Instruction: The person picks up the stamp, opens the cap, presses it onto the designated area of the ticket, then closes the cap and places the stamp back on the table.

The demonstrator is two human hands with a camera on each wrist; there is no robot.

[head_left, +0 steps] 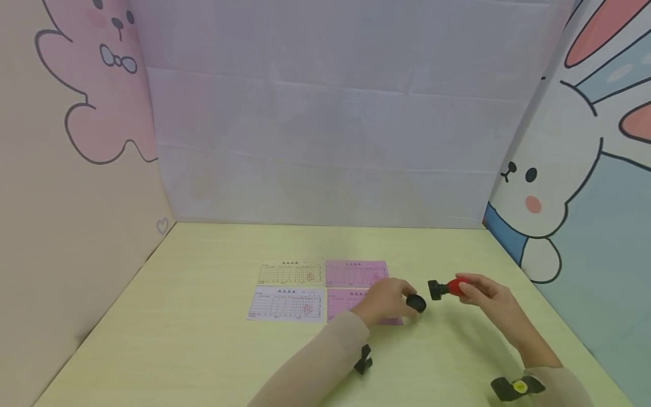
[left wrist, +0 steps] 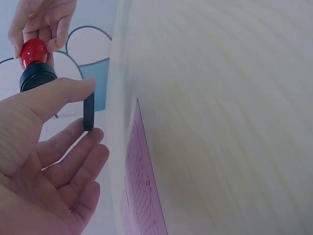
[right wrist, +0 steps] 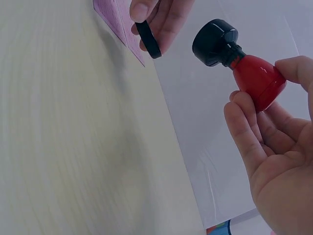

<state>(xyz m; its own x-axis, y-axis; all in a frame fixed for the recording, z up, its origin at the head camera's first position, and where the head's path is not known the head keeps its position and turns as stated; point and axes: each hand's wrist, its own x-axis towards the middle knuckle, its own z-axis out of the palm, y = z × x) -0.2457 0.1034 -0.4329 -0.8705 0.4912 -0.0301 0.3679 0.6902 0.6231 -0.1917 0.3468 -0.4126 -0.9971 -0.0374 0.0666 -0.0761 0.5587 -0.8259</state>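
In my right hand (head_left: pixel 490 297) I hold a stamp (right wrist: pixel 259 81) by its red handle, pinched between thumb and fingers. Its round black head points left, toward the other hand. My left hand (head_left: pixel 389 299) pinches a thin round black cap (left wrist: pixel 88 111) by its edge between thumb and fingertips. A gap separates cap and stamp in the head view. Beneath my left hand lies a pink form (head_left: pixel 339 304), partly covered by it. A second pink form (head_left: pixel 351 273), a yellowish form (head_left: pixel 290 274) and a white form (head_left: pixel 285 305) complete a two-by-two block, with red marks showing on them.
The pale yellow table (head_left: pixel 178 339) runs back to a white cloth-like backdrop (head_left: pixel 330 124). Side walls with cartoon animals, a pink one (head_left: pixel 112 113) and a rabbit (head_left: pixel 554 186), stand at left and right. Black bands circle both wrists.
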